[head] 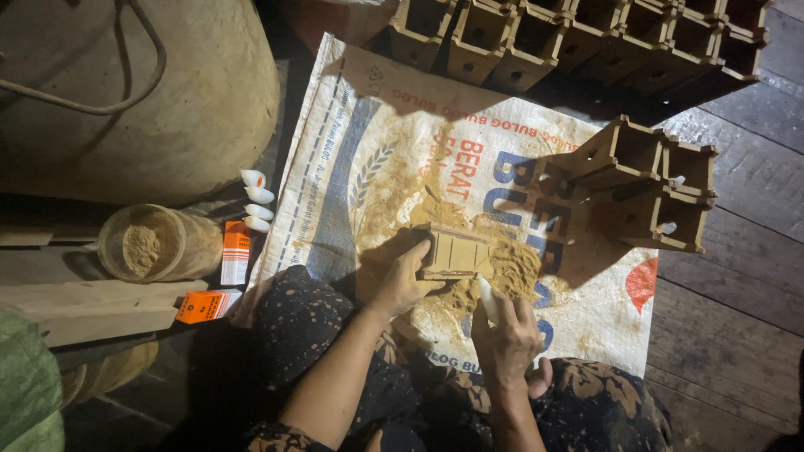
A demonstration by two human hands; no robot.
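A: Item 1?
B: Small wooden box (453, 250), slatted side up, centre of woven sack (352, 151), sitting on sawdust heap (512, 269). Left hand (402, 280) on box's left end, fingers wrapped round it, gripping.

A: Rt hand?
B: Right hand (505, 335) near edge of heap, just right of box. Fingers closed round a white stick-shaped thing (487, 299); tip points up toward box. Can't tell what it is.

A: Around that?
B: Sack spread on plank floor (737, 335), sawdust scattered over its middle. Right of heap: cluster of 4 open wooden boxes (649, 184). Far edge: row of like boxes (586, 38), approx. a dozen, partly in shadow.

A: Left side?
B: Clear jar (155, 244) lying on its side, part full of tan powder. Beside it two orange-white cartons (234, 251), one nearer. Four white cone-shaped pieces (256, 199) at sack's left edge. Far left: large round tan vessel (151, 92), cord across it.

A: Near?
B: Person's patterned dark garment (310, 326), lap level.
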